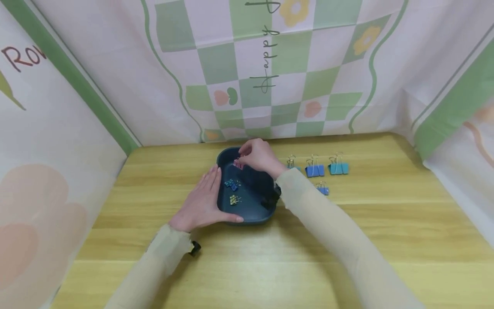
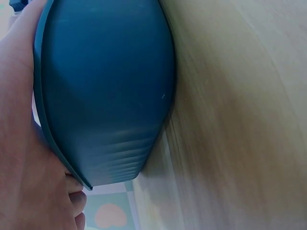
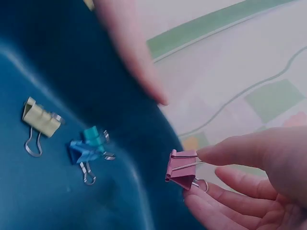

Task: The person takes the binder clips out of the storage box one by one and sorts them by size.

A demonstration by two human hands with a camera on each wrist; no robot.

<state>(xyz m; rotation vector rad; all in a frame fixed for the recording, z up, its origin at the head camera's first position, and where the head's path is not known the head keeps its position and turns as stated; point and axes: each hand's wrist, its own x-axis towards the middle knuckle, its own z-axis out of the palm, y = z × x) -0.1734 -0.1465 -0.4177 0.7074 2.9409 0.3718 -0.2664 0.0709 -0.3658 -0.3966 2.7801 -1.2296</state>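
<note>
Over the far end of a dark blue tray [image 1: 251,222], my right hand [image 1: 260,158] pinches a pink binder clip [image 3: 182,167] between thumb and fingers. The left hand [image 1: 202,201] rests along the tray's left rim, its fingers straight and its thumb across the near edge. In the left wrist view that hand lies against the tray's outer wall [image 2: 105,86]. Inside the tray lie a yellow binder clip [image 3: 42,120], a blue binder clip [image 3: 82,151] and a teal binder clip [image 3: 94,137], the last two touching each other.
Right of the tray stand more binder clips: a large blue one [image 1: 314,170], a large teal one [image 1: 338,168] and a smaller blue one [image 1: 322,189]. Another teal clip [image 1: 292,163] is partly behind the right forearm. A patterned curtain [image 1: 254,64] hangs behind the wooden table [image 1: 154,171].
</note>
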